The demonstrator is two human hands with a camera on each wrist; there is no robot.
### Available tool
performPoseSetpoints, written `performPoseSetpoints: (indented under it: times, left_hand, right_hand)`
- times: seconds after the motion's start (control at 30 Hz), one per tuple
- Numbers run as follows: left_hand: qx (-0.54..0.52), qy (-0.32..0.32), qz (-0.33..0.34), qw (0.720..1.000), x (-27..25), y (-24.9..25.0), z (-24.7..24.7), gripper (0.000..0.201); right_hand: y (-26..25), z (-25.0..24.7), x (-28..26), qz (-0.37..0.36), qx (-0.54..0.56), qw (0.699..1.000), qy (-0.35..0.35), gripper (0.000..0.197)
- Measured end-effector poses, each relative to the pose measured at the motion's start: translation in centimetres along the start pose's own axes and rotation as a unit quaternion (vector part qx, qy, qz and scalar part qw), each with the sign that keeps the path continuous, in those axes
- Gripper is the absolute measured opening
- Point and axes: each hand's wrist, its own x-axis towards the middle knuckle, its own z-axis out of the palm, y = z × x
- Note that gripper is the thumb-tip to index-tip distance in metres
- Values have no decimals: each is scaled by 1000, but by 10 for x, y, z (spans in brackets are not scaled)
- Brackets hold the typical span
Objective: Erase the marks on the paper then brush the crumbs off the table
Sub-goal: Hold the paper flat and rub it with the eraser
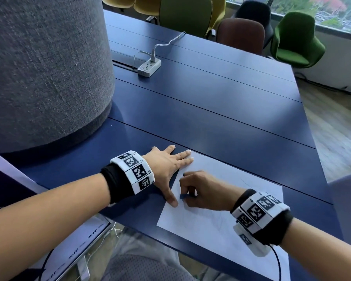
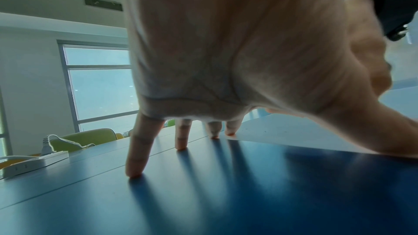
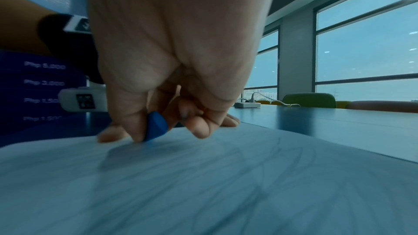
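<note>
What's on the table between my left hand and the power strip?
Nothing: in the head view, only bare blue table lies between the left hand and the power strip. The left wrist view agrees.

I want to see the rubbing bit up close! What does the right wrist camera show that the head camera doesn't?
Only the right wrist view shows the blue eraser large, its tip touching the paper, plus faint pencil lines.

Only the head view shows the left hand spread flat, holding the paper's edge on the blue table, and the whole sheet.

Both show the right hand pinching the eraser, and the power strip.
</note>
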Motion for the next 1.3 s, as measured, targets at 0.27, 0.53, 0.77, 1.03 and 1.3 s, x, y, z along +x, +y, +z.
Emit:
performPoseSetpoints:
  times: [0.27,0.53,0.77,1.03,1.3]
  left_hand:
    - [-2,1,-2,1000,-1,1,1,138]
    - [9,2,-2,1000,0,0,0,138]
    - [9,-1,-3,1000,-1,1,0,138]
    - [8,2,-1,1000,0,0,2,138]
    - [0,16,8,1000,1,-1,2,138]
  right_hand:
    - [-2,0,-2,2,0,1000,-12,7]
    - [-7,4,-8,-8,16,998,-59,8]
    - [-11,7,-14,-7,15,996,-93,9]
    - [-12,2,-4,11,2,996,-84,10]
    - [4,-12,16,51,6,998,28,8]
